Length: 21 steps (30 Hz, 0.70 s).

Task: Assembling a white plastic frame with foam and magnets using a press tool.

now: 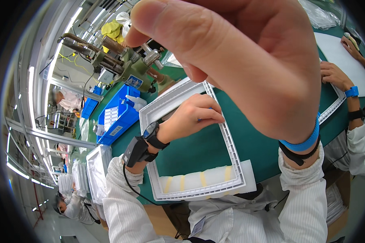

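A white rectangular plastic frame [234, 154] lies on the green table in front of me. My left hand [196, 111] reaches across its opening, fingers curled and fingertips closed at the right-hand rail. Specks of blue show by those fingers, too small to name. Close to the camera, my right hand [239, 60] is raised and covers much of the upper picture. Its thumb and a finger are pressed together; whatever they hold, if anything, cannot be made out. A white foam pad [194, 180] with yellow strips lies under the frame's near side.
A green hand press [136, 71] stands beyond the frame. Left of it is a blue bin [117, 117] with white bottles and labels. To the right, a co-worker's hand [334, 75] touches another white frame [331, 107]. Bagged white parts [98, 172] stand at left.
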{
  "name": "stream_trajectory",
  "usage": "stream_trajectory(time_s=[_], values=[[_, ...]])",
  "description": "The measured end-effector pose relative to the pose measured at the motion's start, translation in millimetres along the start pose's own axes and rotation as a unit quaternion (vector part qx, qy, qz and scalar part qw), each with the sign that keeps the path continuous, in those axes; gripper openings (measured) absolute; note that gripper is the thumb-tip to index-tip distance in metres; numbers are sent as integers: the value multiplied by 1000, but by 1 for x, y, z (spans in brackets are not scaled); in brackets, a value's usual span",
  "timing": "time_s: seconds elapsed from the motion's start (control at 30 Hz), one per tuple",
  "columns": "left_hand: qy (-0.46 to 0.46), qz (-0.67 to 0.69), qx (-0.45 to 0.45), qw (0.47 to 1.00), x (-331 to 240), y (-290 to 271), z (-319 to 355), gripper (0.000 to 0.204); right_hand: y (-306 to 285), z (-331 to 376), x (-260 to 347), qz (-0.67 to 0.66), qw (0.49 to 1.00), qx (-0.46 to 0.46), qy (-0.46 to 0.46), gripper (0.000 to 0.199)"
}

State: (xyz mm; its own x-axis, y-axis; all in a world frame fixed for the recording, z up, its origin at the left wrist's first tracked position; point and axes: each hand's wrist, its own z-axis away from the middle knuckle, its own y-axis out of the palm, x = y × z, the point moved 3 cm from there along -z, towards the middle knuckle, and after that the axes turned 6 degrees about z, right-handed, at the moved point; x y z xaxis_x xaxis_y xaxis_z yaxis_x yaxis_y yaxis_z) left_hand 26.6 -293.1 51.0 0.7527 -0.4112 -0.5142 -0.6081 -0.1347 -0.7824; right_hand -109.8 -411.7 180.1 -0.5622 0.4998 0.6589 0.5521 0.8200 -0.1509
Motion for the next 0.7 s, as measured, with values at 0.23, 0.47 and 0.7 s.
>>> stream_trajectory(time_s=[0.23, 0.47, 0.7], values=[[32, -38, -32, 998, -6, 2, 7, 18, 3, 2, -3, 1, 1000, -3, 0, 31], [14, -29, -65, 997, -14, -2, 10, 21, 5, -2, -12, -7, 1000, -16, -3, 31], [28, -50, -67, 996, -3, 14, 33, 23, 9, 6, -6, -15, 999, 36, -15, 35]])
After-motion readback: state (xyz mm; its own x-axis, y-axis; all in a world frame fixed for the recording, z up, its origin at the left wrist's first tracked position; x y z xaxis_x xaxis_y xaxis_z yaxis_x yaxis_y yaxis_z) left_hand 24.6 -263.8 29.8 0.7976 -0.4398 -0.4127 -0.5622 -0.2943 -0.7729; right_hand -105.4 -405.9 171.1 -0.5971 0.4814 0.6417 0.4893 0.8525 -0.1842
